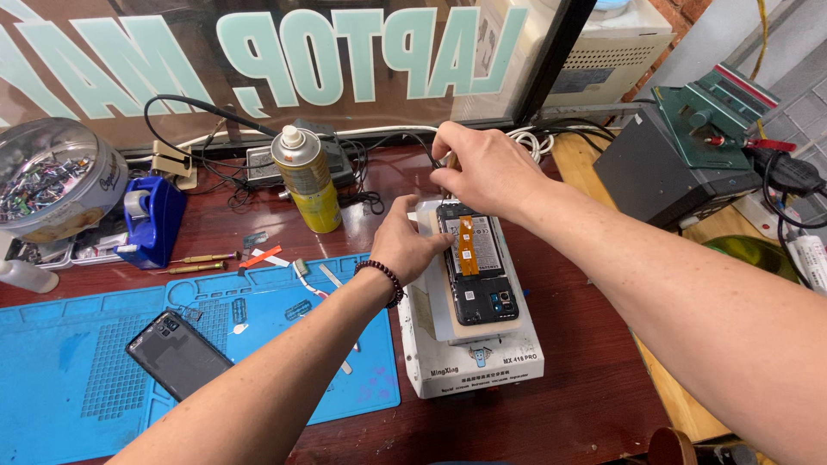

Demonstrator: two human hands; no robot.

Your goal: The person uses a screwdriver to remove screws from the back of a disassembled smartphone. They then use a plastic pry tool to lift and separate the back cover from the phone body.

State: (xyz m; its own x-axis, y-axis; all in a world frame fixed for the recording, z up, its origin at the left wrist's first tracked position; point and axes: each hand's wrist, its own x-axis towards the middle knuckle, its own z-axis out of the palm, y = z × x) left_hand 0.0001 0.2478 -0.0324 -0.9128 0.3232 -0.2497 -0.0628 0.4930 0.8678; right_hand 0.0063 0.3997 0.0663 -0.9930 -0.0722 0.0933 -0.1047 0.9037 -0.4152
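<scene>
Mid-way through opening work on a smartphone (476,267), judged from its missing rear cover: lying face down on a white heating plate unit (474,349) standing on the desk (586,379), battery and orange flex cable (466,244) exposed. Left hand (407,245) curled against the phone's left edge, thumb and fingers pressing at the frame to steady it, holding nothing else. Right hand (484,168) pinched shut on a thin dark tool (441,164) just above the phone's top end; tip hidden behind the fingers, so contact with the phone cannot be told. Likely step in hand: working at the top edge or a connector there. Next move calls for a light, steady touch with the tool, a firm brace from the left hand, and care around the flex cable. Removed dark back cover (179,353) lying well apart on the blue repair mat (77,379), with screwdrivers (202,263) near a yellow spray can (306,176) and a blue tape dispenser (153,220).
</scene>
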